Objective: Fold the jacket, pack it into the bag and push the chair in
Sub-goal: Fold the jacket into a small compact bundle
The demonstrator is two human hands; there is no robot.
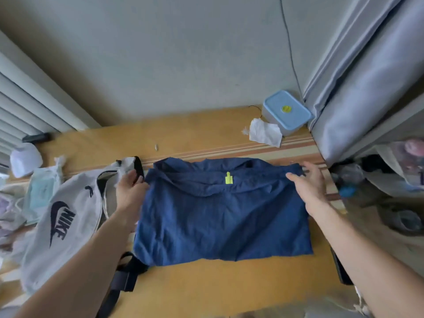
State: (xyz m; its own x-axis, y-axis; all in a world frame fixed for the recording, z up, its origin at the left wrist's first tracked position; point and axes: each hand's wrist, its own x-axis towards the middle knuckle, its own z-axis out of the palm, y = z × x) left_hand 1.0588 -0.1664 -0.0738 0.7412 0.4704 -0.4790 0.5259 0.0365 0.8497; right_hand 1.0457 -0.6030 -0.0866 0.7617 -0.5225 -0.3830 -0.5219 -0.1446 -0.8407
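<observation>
Navy, creased jacket (220,216) lies folded into a rectangle on my counter (206,285), beside the grey bag (66,216); my left hand (129,187) pinches its corner, right hand (308,182) spread, fingers loose.

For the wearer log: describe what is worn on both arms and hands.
Nothing is worn. The left hand and right hand are bare, with no gloves, rings, watch or bracelets in view. Both forearms are uncovered as far as the frame shows; no sleeve edge shows.

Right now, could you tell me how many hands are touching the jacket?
2: the left hand grips the jacket at its far left corner; the right hand touches its far right corner.
</observation>
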